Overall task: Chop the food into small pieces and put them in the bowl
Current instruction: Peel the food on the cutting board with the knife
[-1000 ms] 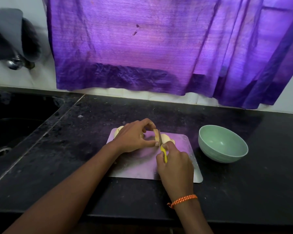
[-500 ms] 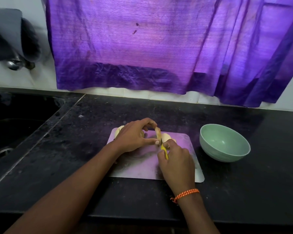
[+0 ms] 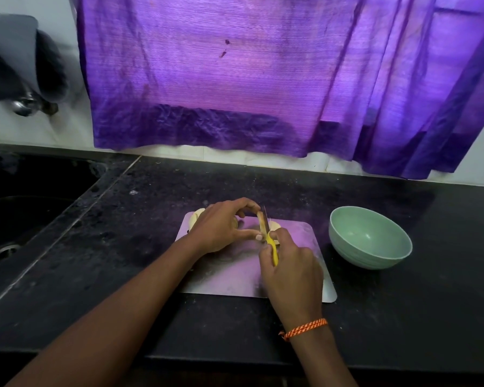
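Yellow marks the handle of the knife (image 3: 271, 247), and I see my right hand (image 3: 291, 272) wrapped round it, fingers curled tight on the grip, forefinger and thumb up near the blade, the wrist angled in from the lower right with an orange thread bracelet (image 3: 303, 328) across it. The blade points away from me and stands edge-down against a thin pale slice of food (image 3: 261, 223). My left hand (image 3: 221, 227) reaches in from the lower left, palm down and arched over the cutting board (image 3: 235, 275); its forefinger curves over the top of the slice and its thumb (image 3: 252, 235) lies flat below, so those fingers pinch the slice upright beside the blade. More pale food (image 3: 197, 215) shows at the far left corner of the board, partly hidden by that hand, and another piece (image 3: 275, 226) sits just right of the blade. The board lies on the black desk (image 3: 151, 219). The green bowl (image 3: 370, 237) stands on the desk just to the right of the board, apart from both hands. A dark sink (image 3: 25, 208) is set in at the left, and a purple curtain (image 3: 263, 79) hangs behind.
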### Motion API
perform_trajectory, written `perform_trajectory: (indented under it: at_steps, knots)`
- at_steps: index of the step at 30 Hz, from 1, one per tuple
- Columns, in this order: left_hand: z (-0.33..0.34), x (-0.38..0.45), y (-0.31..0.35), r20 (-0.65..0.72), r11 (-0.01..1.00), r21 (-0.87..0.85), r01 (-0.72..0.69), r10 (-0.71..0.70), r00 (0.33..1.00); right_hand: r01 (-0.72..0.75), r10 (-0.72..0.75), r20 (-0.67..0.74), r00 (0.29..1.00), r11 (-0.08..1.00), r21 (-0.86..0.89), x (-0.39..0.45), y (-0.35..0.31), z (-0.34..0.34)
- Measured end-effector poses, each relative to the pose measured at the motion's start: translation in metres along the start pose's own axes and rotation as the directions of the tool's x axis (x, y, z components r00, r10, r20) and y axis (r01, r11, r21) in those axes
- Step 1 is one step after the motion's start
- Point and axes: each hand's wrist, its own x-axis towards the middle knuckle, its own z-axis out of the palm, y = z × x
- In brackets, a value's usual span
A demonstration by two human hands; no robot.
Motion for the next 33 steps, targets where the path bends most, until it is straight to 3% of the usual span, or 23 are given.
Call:
perform_trajectory:
  at_steps: [13, 33]
  knots:
    - [0.011, 0.004, 0.006, 0.022, 0.987, 0.161, -0.003, -0.001, 1.0, -0.026, 0.025, 0.04, 0.999, 0.999, 0.025, -0.005, 0.0, -0.007]
    - [0.013, 0.004, 0.016, -0.026, 0.992, 0.116, 0.057, -0.054, 0.998, -0.048, 0.048, -0.012, 0.999, 0.998, 0.043, -0.006, 0.0, -0.007]
